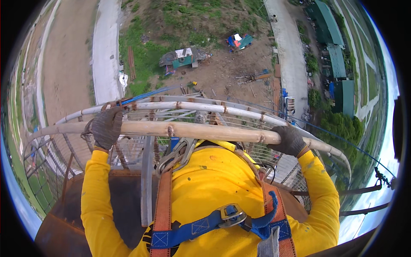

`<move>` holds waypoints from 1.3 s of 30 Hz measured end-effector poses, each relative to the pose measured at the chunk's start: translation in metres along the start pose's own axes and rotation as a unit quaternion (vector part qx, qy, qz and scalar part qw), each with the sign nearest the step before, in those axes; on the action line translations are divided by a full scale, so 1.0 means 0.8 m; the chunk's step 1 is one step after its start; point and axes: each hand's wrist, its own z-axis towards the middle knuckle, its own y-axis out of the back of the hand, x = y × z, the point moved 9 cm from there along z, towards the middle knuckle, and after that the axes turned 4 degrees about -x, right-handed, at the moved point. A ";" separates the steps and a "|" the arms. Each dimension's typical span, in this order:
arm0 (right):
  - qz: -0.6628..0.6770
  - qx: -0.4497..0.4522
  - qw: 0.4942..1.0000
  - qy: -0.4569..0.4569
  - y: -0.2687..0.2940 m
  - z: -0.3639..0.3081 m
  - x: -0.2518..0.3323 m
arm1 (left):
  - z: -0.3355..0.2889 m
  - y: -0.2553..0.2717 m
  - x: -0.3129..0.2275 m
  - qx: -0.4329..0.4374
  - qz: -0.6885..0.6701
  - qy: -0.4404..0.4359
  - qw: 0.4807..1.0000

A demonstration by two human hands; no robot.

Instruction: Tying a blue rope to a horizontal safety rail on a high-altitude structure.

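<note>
A long bamboo pole runs crosswise in front of my chest. My left hand, in a dark grey glove, is wrapped round it toward its left part. On the right, my right hand, gloved alike, is closed round the same pole. Just beyond lies a second, paler pole, roughly parallel to the first. A blue rope stretches past it near my left hand. Against my yellow shirt hang a large metal snap hook and a harness with a blue chest strap and metal buckle.
I am high above the ground. Metal bars and wire mesh surround me, with a rusty brown surface below. A dark rope runs down to the right. Far below are concrete roads, tarps and green roofs.
</note>
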 end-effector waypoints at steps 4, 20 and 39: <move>-0.019 -0.030 0.999 0.012 -0.001 -0.001 -0.006 | 0.000 0.003 -0.004 -0.010 0.022 -0.005 1.000; -0.011 -0.016 1.000 0.019 -0.018 0.003 -0.023 | -0.001 0.009 -0.006 -0.028 0.028 -0.017 0.999; 0.004 -0.057 0.997 0.049 -0.005 0.001 -0.009 | 0.003 0.012 -0.012 -0.041 0.013 -0.025 0.999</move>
